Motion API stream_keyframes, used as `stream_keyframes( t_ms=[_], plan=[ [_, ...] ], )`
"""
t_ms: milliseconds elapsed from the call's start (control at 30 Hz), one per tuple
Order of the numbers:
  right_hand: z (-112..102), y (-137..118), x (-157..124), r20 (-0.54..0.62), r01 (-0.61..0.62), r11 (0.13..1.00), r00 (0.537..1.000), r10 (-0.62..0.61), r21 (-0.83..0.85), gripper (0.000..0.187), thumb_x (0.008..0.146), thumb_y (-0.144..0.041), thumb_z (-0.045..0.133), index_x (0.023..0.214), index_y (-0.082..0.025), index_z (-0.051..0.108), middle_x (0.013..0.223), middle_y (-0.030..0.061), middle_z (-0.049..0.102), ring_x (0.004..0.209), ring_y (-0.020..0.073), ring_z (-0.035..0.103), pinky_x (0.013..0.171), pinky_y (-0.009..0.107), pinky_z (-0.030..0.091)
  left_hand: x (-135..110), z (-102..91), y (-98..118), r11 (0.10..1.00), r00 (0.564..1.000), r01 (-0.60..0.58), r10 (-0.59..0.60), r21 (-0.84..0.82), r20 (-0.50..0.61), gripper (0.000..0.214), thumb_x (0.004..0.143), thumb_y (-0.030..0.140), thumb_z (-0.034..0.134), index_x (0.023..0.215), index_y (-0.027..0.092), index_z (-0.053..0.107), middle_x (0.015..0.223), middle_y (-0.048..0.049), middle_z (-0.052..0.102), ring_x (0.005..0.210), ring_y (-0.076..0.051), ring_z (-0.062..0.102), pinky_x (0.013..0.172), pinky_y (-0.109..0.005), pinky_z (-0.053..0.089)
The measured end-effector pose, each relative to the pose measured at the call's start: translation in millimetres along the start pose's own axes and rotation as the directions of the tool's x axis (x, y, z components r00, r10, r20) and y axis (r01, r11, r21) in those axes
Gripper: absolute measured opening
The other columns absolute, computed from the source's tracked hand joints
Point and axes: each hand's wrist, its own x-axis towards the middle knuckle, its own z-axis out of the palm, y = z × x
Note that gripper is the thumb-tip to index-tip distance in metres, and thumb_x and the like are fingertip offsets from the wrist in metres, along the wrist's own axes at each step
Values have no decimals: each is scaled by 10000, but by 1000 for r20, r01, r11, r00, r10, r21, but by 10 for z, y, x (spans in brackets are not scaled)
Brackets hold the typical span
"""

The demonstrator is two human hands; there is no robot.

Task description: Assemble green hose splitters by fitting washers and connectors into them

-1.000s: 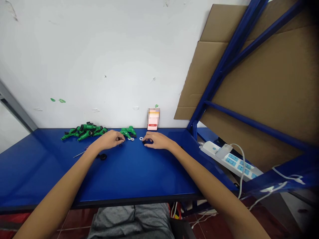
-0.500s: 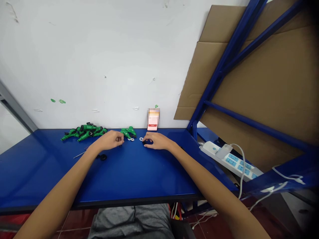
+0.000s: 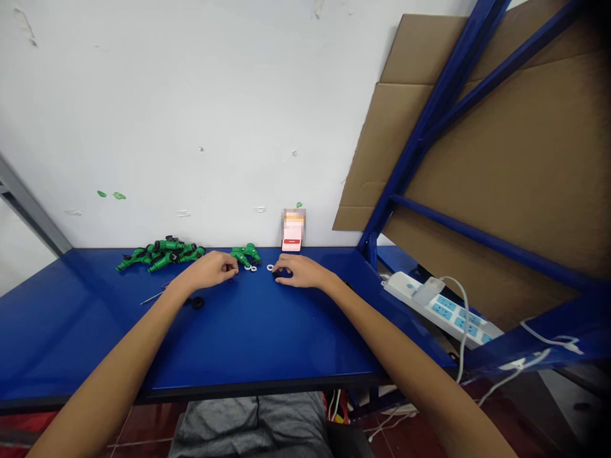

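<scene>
Small green plastic fittings [image 3: 245, 254] lie heaped on their sides, two flat white rings [image 3: 251, 268] just in front of them and a third white ring [image 3: 270, 268] farther right.

Honestly nothing's readable here, as far as I can tell: the upright pink-and-white packet [image 3: 293, 230] against the wall is pixelated, its red band [image 3: 291, 242] has only a tiny pale mark, and any markings on the blue-and-white power strip [image 3: 442, 310] are too small to make out.

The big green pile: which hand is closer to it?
Left. The left hand is just beside the green pile, to its right; the right hand is much farther right.
</scene>
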Motion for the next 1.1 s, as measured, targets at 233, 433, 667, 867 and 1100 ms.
stream_keyframes(
  t_ms=[233, 433, 667, 867, 1100],
  plan=[
    [7, 11, 3, 8, -3, 1000, 1000, 3, -8, 280, 980, -346, 765, 1226, -213, 781, 1121, 69, 720, 858, 186, 665, 745, 292, 469, 12, 20, -44, 999, 999, 32, -31, -5, 33, 183, 921, 324, 621, 895, 196, 749, 884, -59, 776, 781, -212, 695, 723, -298, 471],
    [11, 12, 5, 11, -1, 1000, 1000, 1, -1, 287, 979, -340, 765, 1236, -214, 778, 1130, 69, 719, 875, 193, 667, 767, 304, 482, 4, 21, -25, 999, 1000, 20, -20, -44, 7, 62, 857, 263, 635, 828, 209, 620, 800, -20, 680, 708, -183, 614, 670, -283, 414],
    [-3, 1, 4, 15, -1, 1000, 1000, 1, 5, 261, 977, -326, 761, 1211, -212, 783, 1127, 70, 720, 863, 187, 664, 753, 295, 474, 1, 31, -26, 1000, 1000, 9, -9, -21, -4, 51, 815, 196, 604, 853, 199, 638, 818, -21, 679, 706, -175, 613, 676, -279, 425],
    [-2, 0, 9, 10, 12, 1000, 1000, -12, 1, 249, 976, -331, 761, 1196, -218, 789, 1107, 62, 717, 860, 186, 657, 737, 286, 460, 11, 37, -35, 1000, 999, 19, -19, 6, 26, 227, 923, 264, 568, 976, 188, 775, 934, -59, 782, 789, -207, 698, 733, -298, 486],
    [6, 2, 5, 8, 5, 1000, 1000, -5, 1, 247, 980, -333, 755, 1199, -221, 787, 1104, 64, 711, 870, 191, 660, 743, 293, 466, 15, 39, -35, 999, 999, 19, -20, 33, 38, 278, 929, 240, 571, 1035, 199, 824, 1014, -58, 819, 829, -214, 731, 763, -298, 509]
  ],
)
